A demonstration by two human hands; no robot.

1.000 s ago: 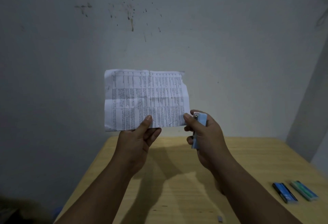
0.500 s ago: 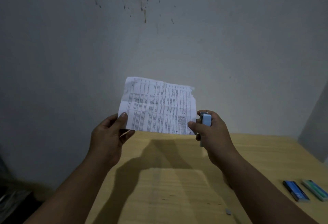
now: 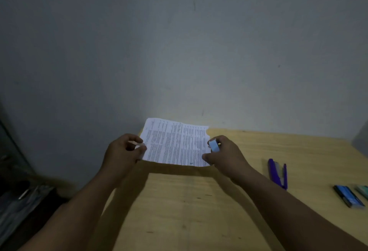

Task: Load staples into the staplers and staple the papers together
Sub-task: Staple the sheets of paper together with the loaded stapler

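Observation:
Printed papers [image 3: 175,144] hang low over the far part of the wooden table [image 3: 199,211], tilted nearly flat. My left hand [image 3: 123,151] pinches their left edge between thumb and fingers. My right hand [image 3: 225,154] grips a small light-blue stapler [image 3: 214,145] and also touches the papers' right edge with its thumb. A purple stapler [image 3: 277,173] lies on the table to the right of my right forearm.
Two small staple boxes, one blue [image 3: 347,196] and one green [image 3: 362,190], lie near the table's right edge. A grey wall [image 3: 179,51] rises right behind the table. Dark clutter [image 3: 18,197] sits low on the left, beyond the table's left edge.
Both hands have lowered the papers from upright in front of the wall to nearly flat above the table. My left hand shifted to the papers' left edge. The view tilted down, revealing the purple stapler.

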